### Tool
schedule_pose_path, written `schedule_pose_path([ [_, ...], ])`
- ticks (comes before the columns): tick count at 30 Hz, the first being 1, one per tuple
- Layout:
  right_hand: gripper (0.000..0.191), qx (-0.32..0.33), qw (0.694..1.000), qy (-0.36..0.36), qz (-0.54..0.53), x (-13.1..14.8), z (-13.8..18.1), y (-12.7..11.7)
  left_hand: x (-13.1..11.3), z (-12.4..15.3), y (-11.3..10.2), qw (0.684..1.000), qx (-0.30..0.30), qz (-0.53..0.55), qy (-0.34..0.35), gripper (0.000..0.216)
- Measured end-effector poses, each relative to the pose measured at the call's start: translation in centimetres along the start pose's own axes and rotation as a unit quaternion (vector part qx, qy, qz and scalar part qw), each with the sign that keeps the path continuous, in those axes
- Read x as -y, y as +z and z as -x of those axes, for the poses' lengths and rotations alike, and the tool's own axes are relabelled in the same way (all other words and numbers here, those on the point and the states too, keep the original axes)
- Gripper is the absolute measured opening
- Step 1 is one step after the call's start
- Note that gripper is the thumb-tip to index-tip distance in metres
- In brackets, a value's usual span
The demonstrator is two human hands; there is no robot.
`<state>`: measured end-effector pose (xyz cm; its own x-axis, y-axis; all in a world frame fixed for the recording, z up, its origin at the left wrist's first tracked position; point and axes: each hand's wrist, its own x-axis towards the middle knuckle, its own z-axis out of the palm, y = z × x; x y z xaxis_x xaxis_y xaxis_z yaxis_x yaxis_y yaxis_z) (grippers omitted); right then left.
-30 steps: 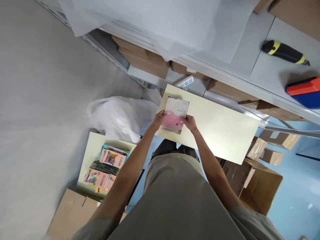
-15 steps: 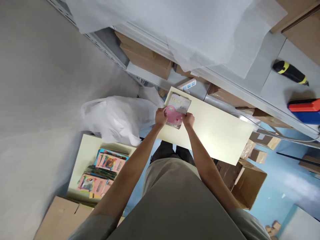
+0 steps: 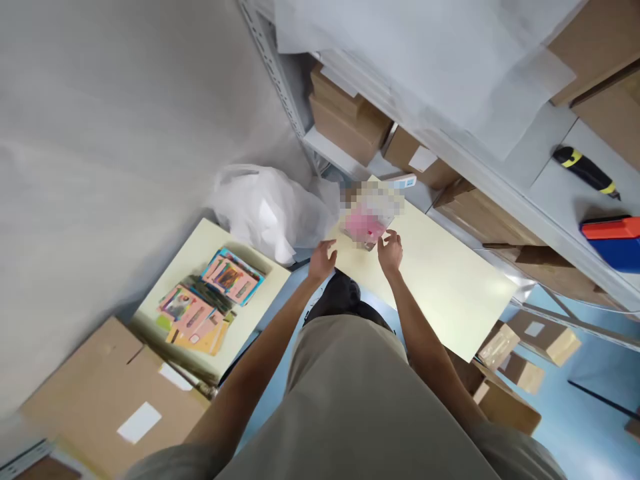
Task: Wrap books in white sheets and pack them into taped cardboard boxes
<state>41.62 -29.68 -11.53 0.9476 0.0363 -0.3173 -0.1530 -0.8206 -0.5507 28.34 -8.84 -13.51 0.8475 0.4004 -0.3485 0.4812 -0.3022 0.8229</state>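
Note:
A pink and white booklet (image 3: 369, 215) lies on the far left end of a cream board (image 3: 440, 280). My left hand (image 3: 321, 260) hovers just off the board's near edge, fingers spread, holding nothing. My right hand (image 3: 391, 251) is open as well, its fingertips close to the booklet's near right corner and just apart from it.
A stack of colourful booklets (image 3: 207, 303) lies on a second cream board (image 3: 165, 293) at the left, beside a white plastic bag (image 3: 265, 207). Cardboard boxes (image 3: 345, 117) fill the grey shelving; a yellow-black knife (image 3: 585, 170) and a red-blue object (image 3: 613, 240) lie on it. More boxes (image 3: 100, 400) stand on the blue floor.
Both hands have let go of the pink booklet and drawn back toward me; it now rests on the cream board. The view has swung left.

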Motion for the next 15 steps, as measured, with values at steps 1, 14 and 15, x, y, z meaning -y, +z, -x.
schedule_pose_path([
  [1, 0.033, 0.007, 1.0, -0.026, -0.007, -0.5, 1.7, -0.3, 0.5, 2.4, -0.6, 1.0, -0.012, 0.003, -0.014, 0.038],
  [14, 0.038, 0.151, 0.944, -0.268, -0.116, -2.6, 19.8, -1.4, 3.2, 28.3, -2.4, 0.955, -0.255, 0.118, -0.095, 0.029],
  [15, 0.038, 0.166, 0.937, -0.284, -0.117, -2.2, 20.7, -1.1, 3.5, 29.8, -3.0, 0.948, -0.279, 0.121, -0.097, 0.03],
])
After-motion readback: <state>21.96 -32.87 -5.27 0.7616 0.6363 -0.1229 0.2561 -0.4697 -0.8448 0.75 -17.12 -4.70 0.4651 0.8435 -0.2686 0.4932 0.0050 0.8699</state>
